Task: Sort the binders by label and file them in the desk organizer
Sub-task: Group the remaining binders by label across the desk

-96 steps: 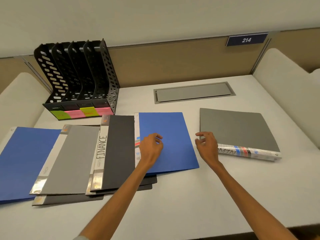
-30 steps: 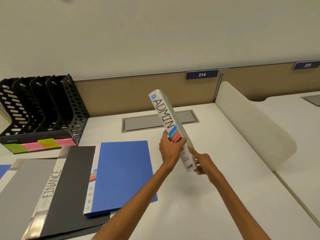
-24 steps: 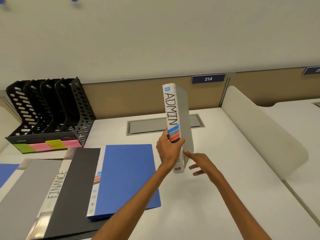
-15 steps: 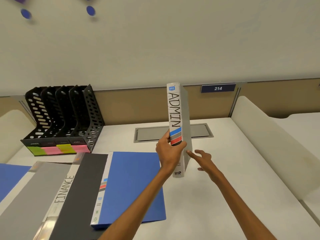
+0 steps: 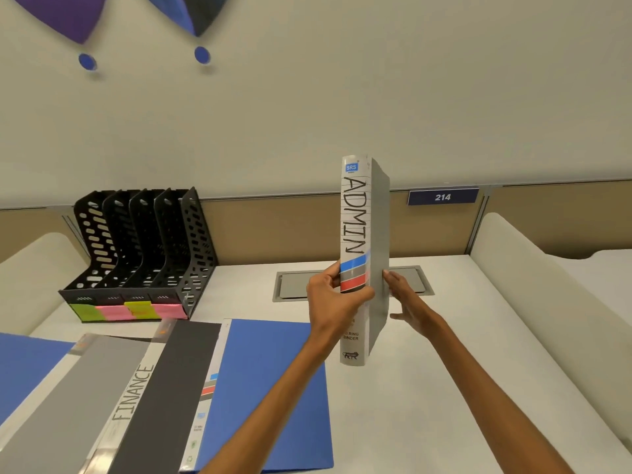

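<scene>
I hold a grey ring binder (image 5: 354,217) upright above the desk, its white spine reading ADMIN turned to me. My left hand (image 5: 331,302) grips the spine just below the coloured stripes. The fingertips of my right hand (image 5: 407,299) rest flat against the binder's grey cover, fingers spread. The black desk organizer (image 5: 136,248) stands at the back left with empty slots and green and pink sticky labels (image 5: 130,309) on its front. Flat on the desk lie a blue binder (image 5: 270,381), a dark binder marked FINANCE (image 5: 160,388), a grey binder (image 5: 68,388) and another blue one (image 5: 20,367).
A grey cable hatch (image 5: 294,285) is set in the desk behind the held binder. A white curved divider (image 5: 547,302) borders the desk on the right and a lower one on the left. A plate reading 214 (image 5: 442,197) hangs on the back panel.
The ADMIN binder was lifted off the desk, turned from tilted to upright and raised slightly. My right hand let go of its lower end, then came back against the cover.
</scene>
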